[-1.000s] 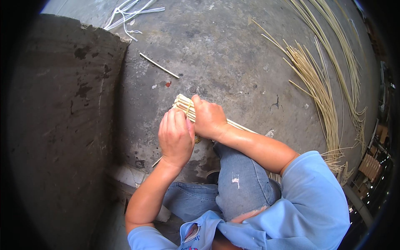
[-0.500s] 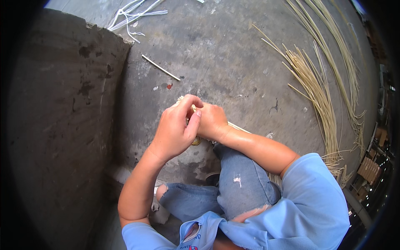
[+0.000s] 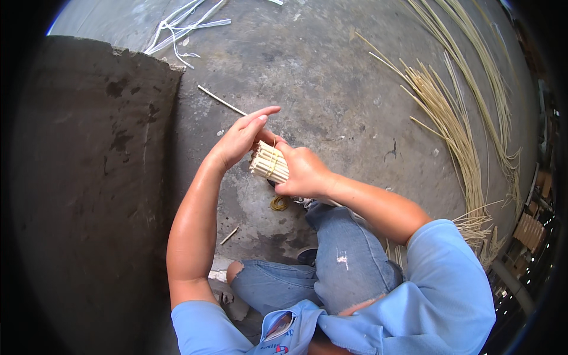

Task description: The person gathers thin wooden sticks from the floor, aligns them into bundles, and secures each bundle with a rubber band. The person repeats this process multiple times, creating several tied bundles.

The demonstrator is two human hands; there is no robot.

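My right hand (image 3: 305,171) is closed around a short, thick bundle of pale cane sticks (image 3: 262,162), their cut ends pointing left. A thin yellow rubber band (image 3: 273,163) circles the bundle near those ends. Beside the bundle's far side is my left hand (image 3: 239,141), with some fingers stretched out to the right and others reaching to the top of the bundle by the band. Whether those fingers hook the band I cannot tell. On the floor just below the bundle lies a small heap of yellow rubber bands (image 3: 278,203).
A rough grey block (image 3: 100,154) rises on the left. Long cane strands (image 3: 447,118) lie at the right, and white strips (image 3: 183,26) at the far left. One loose stick (image 3: 222,99) rests beyond my hands, a shorter piece (image 3: 229,235) nearer me. My bent jeans-clad knees (image 3: 349,254) are close.
My left hand has lifted away to the upper left and its fingers have straightened. The bundle, hidden before behind the hands, now shows in my right hand, as do the rubber bands below.
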